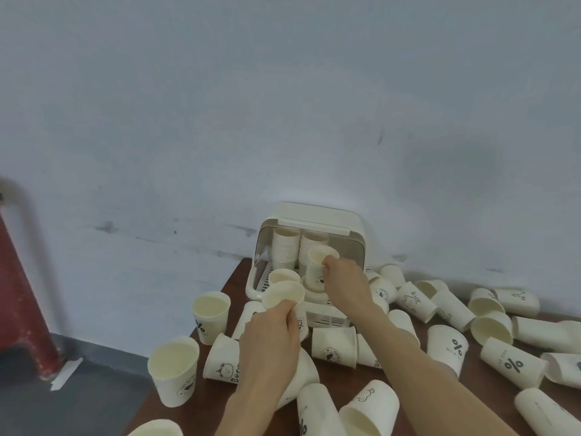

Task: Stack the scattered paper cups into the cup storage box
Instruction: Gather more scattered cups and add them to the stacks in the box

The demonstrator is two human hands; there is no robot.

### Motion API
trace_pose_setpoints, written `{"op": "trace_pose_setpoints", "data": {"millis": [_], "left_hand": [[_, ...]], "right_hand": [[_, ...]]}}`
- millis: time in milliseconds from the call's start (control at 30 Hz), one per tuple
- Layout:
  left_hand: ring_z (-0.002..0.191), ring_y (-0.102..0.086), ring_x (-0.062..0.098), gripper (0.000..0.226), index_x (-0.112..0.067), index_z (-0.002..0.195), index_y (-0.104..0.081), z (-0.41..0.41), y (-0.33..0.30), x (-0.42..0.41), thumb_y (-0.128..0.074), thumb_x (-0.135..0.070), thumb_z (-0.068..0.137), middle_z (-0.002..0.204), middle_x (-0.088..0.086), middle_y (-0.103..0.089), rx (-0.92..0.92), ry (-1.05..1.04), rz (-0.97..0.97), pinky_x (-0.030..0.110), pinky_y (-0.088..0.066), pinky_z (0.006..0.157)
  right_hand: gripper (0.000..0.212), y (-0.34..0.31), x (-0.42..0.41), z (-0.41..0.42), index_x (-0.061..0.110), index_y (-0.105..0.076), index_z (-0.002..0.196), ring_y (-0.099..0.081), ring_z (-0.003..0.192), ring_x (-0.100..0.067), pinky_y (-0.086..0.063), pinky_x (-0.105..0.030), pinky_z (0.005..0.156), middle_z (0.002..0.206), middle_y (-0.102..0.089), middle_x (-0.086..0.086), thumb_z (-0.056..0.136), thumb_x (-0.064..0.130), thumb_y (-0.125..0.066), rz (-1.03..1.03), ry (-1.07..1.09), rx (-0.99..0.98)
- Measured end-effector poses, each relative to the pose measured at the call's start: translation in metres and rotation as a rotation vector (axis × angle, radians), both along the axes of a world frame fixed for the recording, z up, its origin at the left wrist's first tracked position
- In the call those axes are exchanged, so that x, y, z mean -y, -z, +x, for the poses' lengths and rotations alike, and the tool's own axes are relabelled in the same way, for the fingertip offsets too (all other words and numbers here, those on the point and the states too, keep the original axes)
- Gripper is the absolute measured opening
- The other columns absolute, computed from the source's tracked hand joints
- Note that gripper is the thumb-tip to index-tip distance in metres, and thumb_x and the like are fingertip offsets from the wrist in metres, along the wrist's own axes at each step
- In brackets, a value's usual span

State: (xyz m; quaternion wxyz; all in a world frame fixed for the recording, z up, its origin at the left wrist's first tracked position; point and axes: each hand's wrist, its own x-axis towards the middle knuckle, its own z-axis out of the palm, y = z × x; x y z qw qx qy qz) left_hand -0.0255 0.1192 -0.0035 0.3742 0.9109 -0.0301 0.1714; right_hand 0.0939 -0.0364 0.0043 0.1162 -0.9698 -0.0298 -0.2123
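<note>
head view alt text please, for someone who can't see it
Two bare hands each hold a paper cup at an open cream cup storage box against a wall: the right hand lowers its cup inside, the left hand holds another cup in front. Many cups lie scattered across the brown table.

Looks like a bare back room or storage corner, prob. not a home kitchen: plain scuffed white wall, grey floor w/ a red painted post at left, dark wood surface pushed against the wall, littered w/ paper cups.
</note>
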Motion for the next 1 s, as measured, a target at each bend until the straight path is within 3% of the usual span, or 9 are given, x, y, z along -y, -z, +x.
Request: {"op": "trace_pose_setpoints", "data": {"millis": [167, 333, 600, 767, 1000], "left_hand": [[0.074, -0.06, 0.014, 0.028, -0.031, 0.111, -0.064, 0.017, 0.002, -0.005, -0.04, -0.029, 0.099, 0.078, -0.006, -0.067, 0.036, -0.024, -0.01, 0.029, -0.046, 0.064], [0.07, -0.05, 0.02, 0.023, -0.024, 0.086, -0.059, 0.04, -0.009, -0.006, -0.04, -0.026, 0.098, 0.072, -0.003, -0.057, 0.045, -0.056, 0.039, 0.031, -0.035, 0.06], [0.087, -0.056, 0.032, 0.026, -0.021, 0.096, -0.067, 0.093, -0.019, -0.004, -0.041, -0.025, 0.099, 0.091, 0.01, -0.064, 0.03, -0.086, 0.099, 0.037, -0.045, 0.069], [0.094, -0.059, 0.029, 0.029, -0.028, 0.104, -0.069, 0.115, -0.011, 0.003, -0.041, -0.023, 0.099, 0.098, 0.007, -0.066, 0.0, -0.095, 0.187, 0.033, -0.044, 0.067], [0.104, -0.06, 0.026, 0.031, -0.024, 0.118, -0.066, 0.125, 0.006, 0.01, -0.042, -0.016, 0.099, 0.11, 0.006, -0.067, -0.052, -0.104, 0.256, 0.029, -0.036, 0.07]], "right_hand": [[0.023, 0.024, -0.003, 0.008, 0.012, -0.062, 0.103, -0.061, 0.088, -0.03, -0.046, -0.035, 0.066, 0.098, -0.065, -0.009, 0.095, 0.015, -0.04, -0.116, 0.014, -0.146], [0.02, 0.033, -0.005, 0.004, 0.008, -0.056, 0.104, -0.058, 0.09, -0.03, -0.038, -0.033, 0.066, 0.101, -0.059, -0.011, 0.096, 0.01, -0.038, -0.163, 0.0, -0.214], [0.013, 0.029, -0.005, -0.006, 0.013, -0.041, 0.085, -0.04, 0.075, -0.025, -0.031, -0.033, 0.064, 0.1, -0.059, -0.011, 0.085, 0.0, -0.04, -0.169, -0.01, -0.268], [0.014, 0.032, -0.006, -0.01, 0.014, -0.046, 0.09, -0.045, 0.077, -0.026, -0.032, -0.032, 0.065, 0.1, -0.059, -0.009, 0.086, 0.001, -0.041, -0.189, -0.013, -0.247], [0.019, 0.036, -0.007, -0.014, 0.014, -0.051, 0.099, -0.05, 0.081, -0.026, -0.031, -0.031, 0.066, 0.102, -0.059, -0.006, 0.088, 0.001, -0.043, -0.228, 0.011, -0.168]]}}
